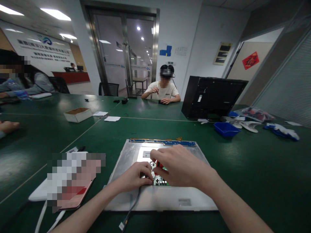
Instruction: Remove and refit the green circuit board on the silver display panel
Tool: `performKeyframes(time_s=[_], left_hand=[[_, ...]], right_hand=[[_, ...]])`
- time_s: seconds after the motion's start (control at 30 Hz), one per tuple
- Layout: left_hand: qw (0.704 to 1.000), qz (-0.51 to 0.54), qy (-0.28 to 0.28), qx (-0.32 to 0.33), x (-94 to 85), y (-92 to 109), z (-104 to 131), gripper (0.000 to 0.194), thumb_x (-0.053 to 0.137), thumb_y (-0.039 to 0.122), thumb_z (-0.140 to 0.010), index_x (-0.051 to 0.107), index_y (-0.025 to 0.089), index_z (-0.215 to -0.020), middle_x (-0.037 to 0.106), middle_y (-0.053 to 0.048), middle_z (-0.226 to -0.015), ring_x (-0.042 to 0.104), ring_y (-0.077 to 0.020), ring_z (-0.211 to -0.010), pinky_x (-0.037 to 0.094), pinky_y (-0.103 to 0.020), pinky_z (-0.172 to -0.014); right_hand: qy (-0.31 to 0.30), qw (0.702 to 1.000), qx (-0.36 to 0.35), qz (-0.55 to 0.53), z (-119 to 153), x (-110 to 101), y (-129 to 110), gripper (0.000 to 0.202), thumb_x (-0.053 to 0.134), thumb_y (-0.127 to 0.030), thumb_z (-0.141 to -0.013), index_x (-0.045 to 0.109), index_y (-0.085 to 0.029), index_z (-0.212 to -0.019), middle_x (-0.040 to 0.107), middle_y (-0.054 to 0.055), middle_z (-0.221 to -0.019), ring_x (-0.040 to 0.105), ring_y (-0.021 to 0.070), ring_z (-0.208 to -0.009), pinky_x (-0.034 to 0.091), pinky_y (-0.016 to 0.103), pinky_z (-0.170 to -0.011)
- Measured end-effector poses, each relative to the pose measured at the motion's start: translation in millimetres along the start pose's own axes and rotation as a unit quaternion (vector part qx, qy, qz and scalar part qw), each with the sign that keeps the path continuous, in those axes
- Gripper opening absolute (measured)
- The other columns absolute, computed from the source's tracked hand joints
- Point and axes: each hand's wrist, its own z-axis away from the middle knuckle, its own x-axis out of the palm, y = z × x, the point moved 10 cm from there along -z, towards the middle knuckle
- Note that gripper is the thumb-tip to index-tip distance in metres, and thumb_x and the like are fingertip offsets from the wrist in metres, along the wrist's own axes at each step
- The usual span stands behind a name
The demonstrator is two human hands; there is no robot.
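Observation:
A flat silvery panel (165, 199) lies in front of me, with a blue circuit strip (155, 141) along its far edge. Near its middle is a small green circuit board (160, 182), partly covered by my hands. My left hand (136, 176) is closed in a pinch at the board's left side, beside a dark cable (136, 202) that runs down off the panel's near edge to a white connector. My right hand (178, 165) is closed around a red and black tool handle (159, 164) over the board; the tool's tip is hidden.
Phones with white cables (40, 191) lie at left. Farther off are an open box (78, 115), papers, a black monitor (215, 97), a blue tray (226, 129) and gloves (282, 131). A person (163, 90) sits across the table (136, 127); others are at left.

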Motion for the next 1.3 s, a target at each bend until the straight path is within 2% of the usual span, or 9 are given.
performKeyframes(time_s=[0.13,0.33,0.47,0.63,0.83,0.9,1.0,1.17,1.3], left_hand=[[1.000,-0.004,0.002,0.009,0.5,-0.5,0.1,0.004,0.071,0.020,-0.077,0.073,0.019,-0.080,0.065,-0.002,-0.091,0.059,-0.0165,-0.082,0.045,-0.027,-0.075],[1.000,0.001,-0.008,0.006,3.0,-0.8,-0.5,0.009,0.069,0.027,-0.081,0.075,0.020,-0.084,0.066,-0.003,-0.088,0.060,-0.0165,-0.080,0.046,-0.026,-0.075],[1.000,0.004,-0.002,0.008,1.0,0.1,-0.3,0.008,0.071,0.024,-0.079,0.075,0.021,-0.085,0.066,-0.003,-0.090,0.060,-0.0166,-0.081,0.046,-0.027,-0.076],[1.000,-0.001,0.000,-0.003,0.9,-2.8,0.7,0.004,0.071,0.022,-0.078,0.074,0.019,-0.080,0.065,-0.002,-0.091,0.060,-0.0164,-0.081,0.046,-0.026,-0.074],[1.000,-0.005,-0.007,0.003,2.3,0.1,0.5,0.010,0.069,0.028,-0.081,0.075,0.021,-0.083,0.066,-0.003,-0.091,0.059,-0.0169,-0.082,0.046,-0.028,-0.077],[1.000,-0.005,-0.009,0.001,2.3,1.2,0.4,0.010,0.069,0.028,-0.081,0.075,0.021,-0.085,0.066,-0.003,-0.091,0.059,-0.0174,-0.083,0.046,-0.029,-0.079],[1.000,-0.006,-0.001,0.006,0.6,1.3,0.6,0.008,0.070,0.026,-0.080,0.075,0.021,-0.085,0.066,-0.002,-0.092,0.060,-0.0173,-0.084,0.046,-0.028,-0.079],[1.000,-0.012,0.003,0.019,1.0,-0.8,0.6,0.004,0.071,0.022,-0.078,0.073,0.020,-0.081,0.065,-0.001,-0.092,0.060,-0.0162,-0.083,0.046,-0.026,-0.074],[1.000,-0.003,-0.003,0.014,2.4,0.7,0.0,0.008,0.069,0.026,-0.081,0.074,0.020,-0.079,0.066,-0.001,-0.088,0.060,-0.0156,-0.079,0.045,-0.024,-0.071]], right_hand=[[0.003,1.000,0.006,0.011,-0.7,1.4,1.3,0.013,0.047,-0.031,-0.091,0.051,-0.019,-0.087,0.065,0.001,-0.073,0.052,0.0134,-0.059,0.017,0.028,-0.049],[-0.015,0.999,-0.034,-0.024,3.6,0.0,-7.5,0.012,0.053,-0.025,-0.081,0.048,-0.019,-0.090,0.063,0.003,-0.084,0.050,0.0135,-0.062,0.023,0.027,-0.049],[-0.006,1.000,-0.012,-0.006,0.2,1.4,-4.1,0.008,0.049,-0.026,-0.087,0.050,-0.018,-0.091,0.064,0.003,-0.083,0.053,0.0138,-0.062,0.020,0.028,-0.049],[0.007,1.000,0.009,0.012,-1.2,2.0,1.2,0.014,0.048,-0.032,-0.091,0.051,-0.019,-0.086,0.064,0.000,-0.071,0.053,0.0132,-0.058,0.018,0.029,-0.049],[-0.012,0.999,-0.028,-0.011,2.9,1.3,-5.7,0.015,0.054,-0.027,-0.082,0.049,-0.018,-0.093,0.062,0.004,-0.089,0.053,0.0148,-0.066,0.025,0.028,-0.049],[-0.017,0.999,-0.030,-0.014,2.1,2.4,-6.1,0.015,0.052,-0.025,-0.083,0.049,-0.018,-0.096,0.062,0.004,-0.090,0.053,0.0147,-0.066,0.025,0.028,-0.049],[-0.002,1.000,-0.016,-0.004,-1.0,1.9,-3.9,0.009,0.047,-0.026,-0.088,0.050,-0.018,-0.094,0.064,0.003,-0.086,0.053,0.0140,-0.063,0.022,0.028,-0.049],[0.011,1.000,0.003,0.013,-2.8,0.9,-1.4,0.016,0.048,-0.034,-0.091,0.052,-0.019,-0.087,0.064,0.001,-0.072,0.054,0.0143,-0.060,0.018,0.030,-0.049],[-0.011,1.000,-0.017,-0.021,1.5,-0.4,-5.5,0.011,0.053,-0.028,-0.085,0.051,-0.018,-0.088,0.064,0.003,-0.083,0.054,0.0141,-0.065,0.023,0.028,-0.050]])
